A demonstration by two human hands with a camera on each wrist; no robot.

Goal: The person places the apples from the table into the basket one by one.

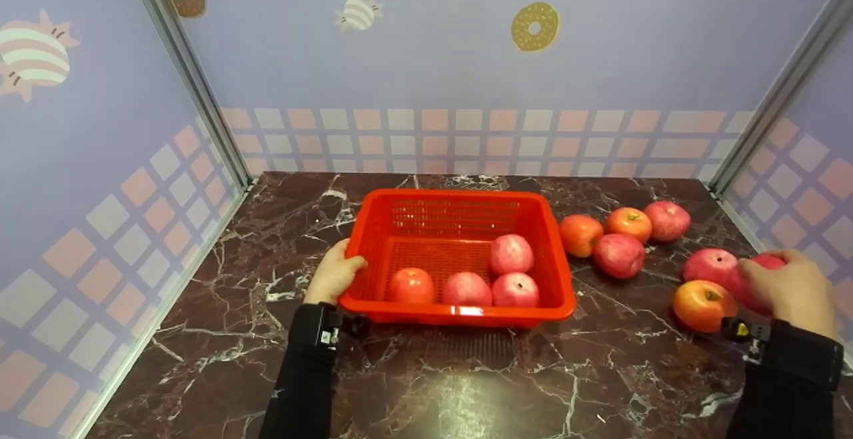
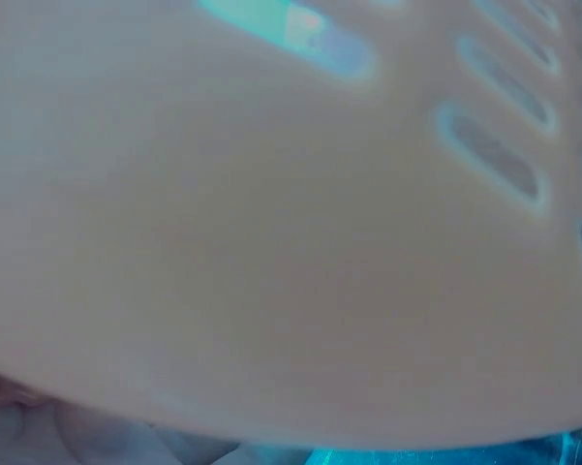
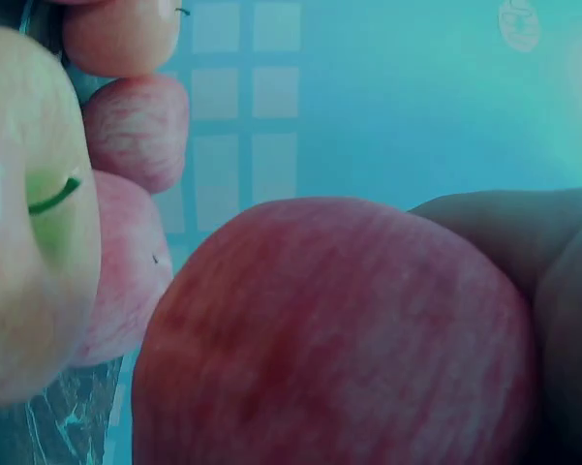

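Note:
A red plastic basket (image 1: 558, 262) stands in the middle of the marble table and holds several red apples (image 1: 512, 253). My left hand (image 1: 333, 275) grips its left rim; the left wrist view is filled by the basket wall (image 2: 271, 223). At the far right my right hand (image 1: 793, 288) curls round a red apple (image 1: 753, 284), which fills the right wrist view (image 3: 339, 339). An orange-yellow apple (image 1: 702, 305) lies just left of that hand, and a pink one (image 1: 710, 265) sits behind it.
More loose apples (image 1: 619, 254) lie in a cluster right of the basket. Walls with a metal frame (image 1: 766, 116) close the table on the left, back and right. Bare marble (image 1: 466, 386) stretches in front of the basket.

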